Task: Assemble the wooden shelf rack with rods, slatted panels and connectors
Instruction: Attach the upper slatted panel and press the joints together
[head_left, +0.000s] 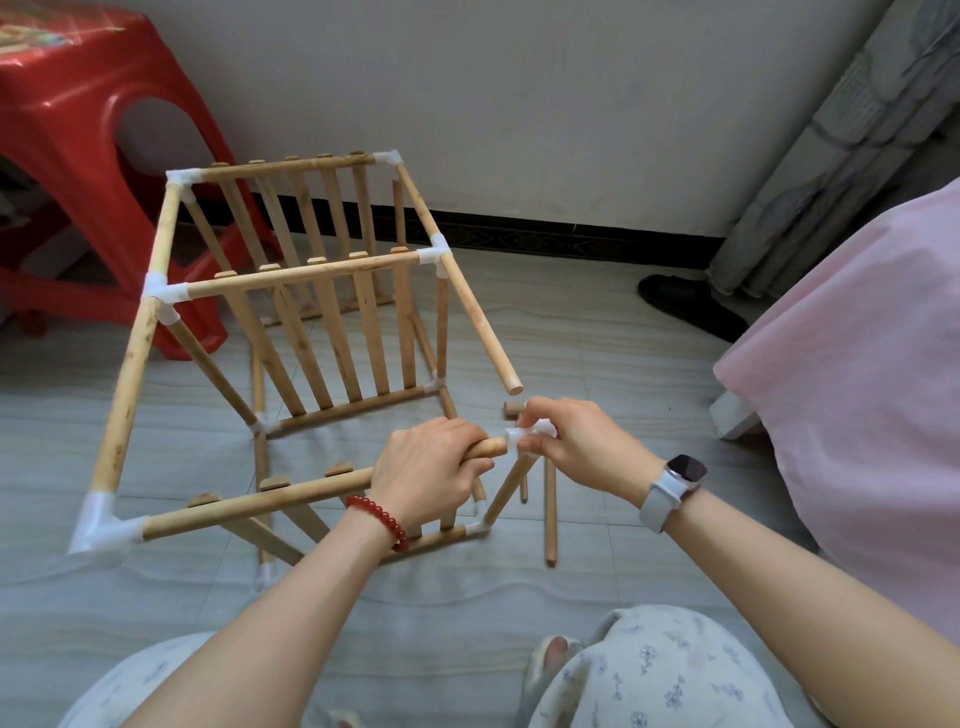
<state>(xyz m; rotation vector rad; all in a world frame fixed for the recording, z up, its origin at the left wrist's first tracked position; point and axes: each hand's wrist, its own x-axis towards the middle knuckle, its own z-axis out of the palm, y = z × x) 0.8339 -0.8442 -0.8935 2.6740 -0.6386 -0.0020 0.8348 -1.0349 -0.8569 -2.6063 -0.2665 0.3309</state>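
Rack (291, 322): on the floor (597, 332) before me, lying on its side, mostly built.
Slatted panels: three; near panel (270, 499) joined at its left corner only.
Loose rods: two, I judge; one (549, 514) under my right wrist.
Done: left-side long rod (130, 374) seated; right-side long rod (480, 317) free-ended.
Left hand (428, 470): fingers wrapped round the near panel's rail.
Right hand (579, 441): fingers pinching a white connector (530, 433) at that rail's tip.
Left, I judge: seat connector, join free rod.

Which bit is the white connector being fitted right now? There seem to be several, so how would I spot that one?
Start at the wooden rack on the floor and follow its nearest rail rightwards to the two hands. The connector sits on that rail's end, pinched by the right hand. Of the white joints, only this one is being held.
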